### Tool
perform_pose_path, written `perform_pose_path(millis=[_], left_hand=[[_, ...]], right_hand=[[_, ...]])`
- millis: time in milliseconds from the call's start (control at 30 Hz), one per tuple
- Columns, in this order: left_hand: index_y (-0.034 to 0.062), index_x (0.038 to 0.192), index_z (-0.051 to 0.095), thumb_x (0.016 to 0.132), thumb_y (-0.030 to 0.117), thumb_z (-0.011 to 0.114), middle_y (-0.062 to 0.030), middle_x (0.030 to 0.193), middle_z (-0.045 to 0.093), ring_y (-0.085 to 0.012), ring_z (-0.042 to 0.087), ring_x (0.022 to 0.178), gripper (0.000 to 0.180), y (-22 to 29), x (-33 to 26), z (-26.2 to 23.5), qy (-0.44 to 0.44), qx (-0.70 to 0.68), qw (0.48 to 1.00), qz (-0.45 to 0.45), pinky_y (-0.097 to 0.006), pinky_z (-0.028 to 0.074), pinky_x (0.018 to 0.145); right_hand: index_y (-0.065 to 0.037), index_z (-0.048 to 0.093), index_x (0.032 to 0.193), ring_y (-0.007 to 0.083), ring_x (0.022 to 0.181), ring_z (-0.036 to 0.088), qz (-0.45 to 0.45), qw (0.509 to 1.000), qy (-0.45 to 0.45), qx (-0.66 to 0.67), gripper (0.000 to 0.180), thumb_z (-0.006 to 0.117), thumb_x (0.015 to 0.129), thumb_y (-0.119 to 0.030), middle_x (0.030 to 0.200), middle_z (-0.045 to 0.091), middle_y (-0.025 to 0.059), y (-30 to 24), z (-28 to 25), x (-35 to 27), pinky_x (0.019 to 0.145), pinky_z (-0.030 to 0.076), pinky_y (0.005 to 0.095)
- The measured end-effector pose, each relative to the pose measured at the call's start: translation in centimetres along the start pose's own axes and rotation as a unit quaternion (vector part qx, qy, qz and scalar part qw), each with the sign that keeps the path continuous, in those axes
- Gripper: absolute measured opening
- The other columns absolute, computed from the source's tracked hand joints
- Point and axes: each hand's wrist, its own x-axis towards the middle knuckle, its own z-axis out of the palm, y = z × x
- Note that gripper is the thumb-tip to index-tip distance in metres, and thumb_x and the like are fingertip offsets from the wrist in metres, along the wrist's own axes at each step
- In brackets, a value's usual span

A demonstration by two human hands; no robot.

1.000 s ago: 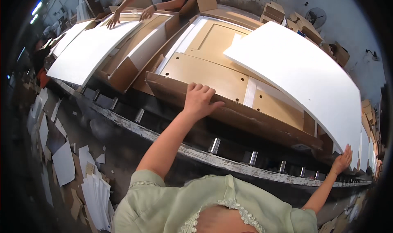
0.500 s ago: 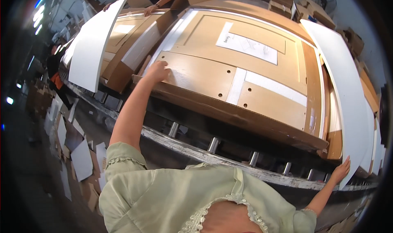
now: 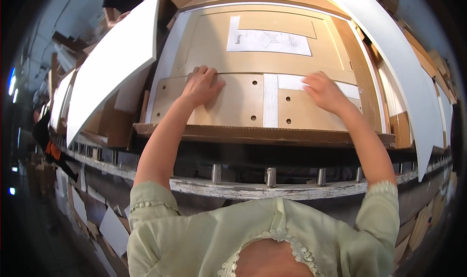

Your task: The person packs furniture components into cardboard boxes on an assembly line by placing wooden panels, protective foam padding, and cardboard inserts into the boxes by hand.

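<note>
An open cardboard box (image 3: 272, 135) lies in front of me, packed with light wood-coloured panels. My left hand (image 3: 198, 86) rests on the near panel (image 3: 233, 99), its thumb apart from the fingers and nothing held. Over the white foam strip (image 3: 346, 89) on the right is my right hand (image 3: 325, 93). Its fingers are bent and a little blurred, so any contact or grip is unclear. Dark round holes mark the near panels. Beyond my hands, a printed instruction sheet (image 3: 270, 42) lies on the framed panel (image 3: 204, 43).
The box sits on a roller conveyor with a worn rail (image 3: 253, 189). Large white boards stand beside it, one left (image 3: 114, 65) and one right (image 3: 389, 48). A person (image 3: 124, 2) works behind the left board. Scrap sheets (image 3: 114, 230) lie on the floor.
My right hand has let go of the white board on the right and come over the box. My left hand has shifted inward on the panel. The view has turned.
</note>
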Motion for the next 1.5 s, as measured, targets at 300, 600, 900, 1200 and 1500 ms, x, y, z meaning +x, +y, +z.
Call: perform_pose_path(millis=[300,600,900,1200,1500], left_hand=[[0.0011,0.103,0.063,0.082,0.048,0.061,-0.0150,0.107,0.057,-0.0310,0.051,0.106,0.051,-1.9,0.2,-1.1,-0.030,0.021,0.998,0.041,-0.040,0.040,0.094],[-0.0003,0.102,0.055,0.082,0.036,0.066,-0.0176,0.111,0.055,-0.0364,0.050,0.106,0.043,-4.2,-1.0,-0.5,0.059,-0.039,0.992,0.105,-0.047,0.038,0.095],[0.0024,0.100,0.055,0.077,0.048,0.069,-0.0127,0.097,0.056,-0.0307,0.051,0.098,0.052,-5.3,-0.6,-0.9,0.046,-0.053,0.997,0.040,-0.040,0.035,0.093],[0.0014,0.087,0.053,0.079,0.047,0.068,-0.0168,0.093,0.055,-0.0348,0.052,0.092,0.049,-6.7,-1.0,-1.6,0.042,-0.055,0.993,0.091,-0.045,0.038,0.086],[0.0009,0.092,0.056,0.074,0.049,0.072,-0.0146,0.091,0.054,-0.0335,0.051,0.092,0.054,-7.6,0.2,-3.2,-0.015,-0.077,0.993,0.084,-0.044,0.039,0.085]], right_hand=[[-0.001,0.055,0.107,0.0309,0.106,0.046,0.078,0.992,-0.019,-0.097,0.031,0.059,0.088,-0.025,0.107,0.053,0.0136,-4.6,5.6,5.7,0.095,0.042,0.0397],[0.002,0.058,0.102,0.0296,0.097,0.048,0.010,0.995,0.025,-0.099,0.028,0.061,0.077,-0.012,0.099,0.053,0.0133,-7.2,6.4,8.1,0.089,0.043,0.0413],[0.003,0.060,0.101,0.0302,0.099,0.048,0.091,0.993,-0.071,0.006,0.030,0.059,0.075,-0.011,0.100,0.054,0.0146,-8.6,6.3,9.8,0.089,0.045,0.0397],[0.006,0.057,0.108,0.0323,0.100,0.051,0.066,0.980,-0.186,-0.009,0.039,0.059,0.077,-0.018,0.104,0.057,0.0176,-9.8,5.2,12.0,0.090,0.046,0.0406],[0.009,0.051,0.115,0.0325,0.101,0.049,0.049,0.989,-0.138,0.012,0.051,0.061,0.073,-0.020,0.108,0.054,0.0178,-10.8,5.3,12.5,0.089,0.045,0.0409]])
